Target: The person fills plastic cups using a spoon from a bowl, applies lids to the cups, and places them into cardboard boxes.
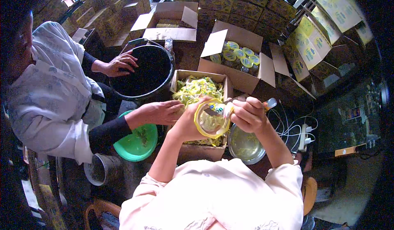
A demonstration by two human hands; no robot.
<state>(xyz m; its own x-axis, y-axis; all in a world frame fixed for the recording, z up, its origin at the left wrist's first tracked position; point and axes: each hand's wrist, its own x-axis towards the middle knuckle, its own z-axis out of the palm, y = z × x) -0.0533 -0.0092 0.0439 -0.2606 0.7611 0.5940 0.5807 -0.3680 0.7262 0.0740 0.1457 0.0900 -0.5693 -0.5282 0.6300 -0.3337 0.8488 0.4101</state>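
Observation:
My left hand is wrapped around a clear plastic cup, tilted with its round end towards me. Yellow film rings that end, and a crumpled printed piece of film stands up at its upper right. Against this film, my right hand is closed around a slim tool, probably a knife, whose pale handle end sticks out to the right. Whether the right fingers also pinch the film is unclear. Under both hands lies a cardboard box heaped with yellow and white film scraps.
A co-worker's hands reach in from the left, by a black bucket and green basin. A metal bowl sits right, near white cables and a power strip. Behind, an open carton holds yellow-lidded cups.

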